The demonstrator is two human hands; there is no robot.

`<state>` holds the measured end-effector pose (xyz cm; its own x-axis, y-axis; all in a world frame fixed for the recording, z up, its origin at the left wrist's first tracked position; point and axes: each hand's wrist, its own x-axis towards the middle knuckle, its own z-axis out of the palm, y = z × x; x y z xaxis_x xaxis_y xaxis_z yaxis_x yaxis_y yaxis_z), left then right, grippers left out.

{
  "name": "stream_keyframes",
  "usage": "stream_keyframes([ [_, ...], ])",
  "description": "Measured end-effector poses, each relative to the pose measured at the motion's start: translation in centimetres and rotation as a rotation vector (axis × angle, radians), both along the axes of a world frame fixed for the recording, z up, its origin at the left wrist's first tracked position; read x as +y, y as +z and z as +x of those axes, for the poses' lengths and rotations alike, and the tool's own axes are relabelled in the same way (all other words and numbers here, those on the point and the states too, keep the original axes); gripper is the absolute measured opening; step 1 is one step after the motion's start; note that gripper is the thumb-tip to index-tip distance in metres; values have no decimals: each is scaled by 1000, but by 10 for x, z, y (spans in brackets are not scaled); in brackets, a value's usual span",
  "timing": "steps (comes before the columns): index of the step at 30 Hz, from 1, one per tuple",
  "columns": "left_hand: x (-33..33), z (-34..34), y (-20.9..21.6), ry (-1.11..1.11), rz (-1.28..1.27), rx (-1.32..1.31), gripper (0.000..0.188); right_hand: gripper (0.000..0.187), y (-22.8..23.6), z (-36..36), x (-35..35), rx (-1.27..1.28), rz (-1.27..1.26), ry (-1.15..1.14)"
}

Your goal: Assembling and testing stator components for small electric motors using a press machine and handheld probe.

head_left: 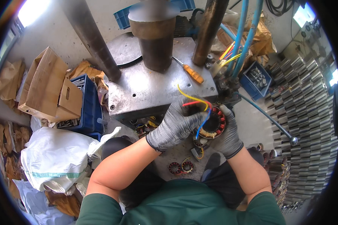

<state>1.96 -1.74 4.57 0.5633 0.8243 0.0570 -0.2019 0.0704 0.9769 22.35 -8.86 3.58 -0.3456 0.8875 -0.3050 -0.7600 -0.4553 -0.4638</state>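
Off the near right corner of the worktop, the right hand is gripping a round stator showing red segments and yellow, red and blue leads; the left hand is curling alongside, its hold unclear.

Floor: pale grey, concrete-like, dark specks in upper part. Window, upper left: overexposed white, dark frame alongside. Bright patch, upper right: window or lamp, cannot tell. Smaller glare near right rim.
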Motion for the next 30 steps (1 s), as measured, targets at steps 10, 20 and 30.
stream_keyframes([
  [10,10,0,5,-59,1047,628,38,62,-5,-1,2,-228,110,-63],
  [20,8,-6,14,112,617,497,51,84,6,-5,-2,-414,317,-68],
  [30,12,12,-6,79,440,579,44,99,-14,-15,-10,-556,382,-206],
])
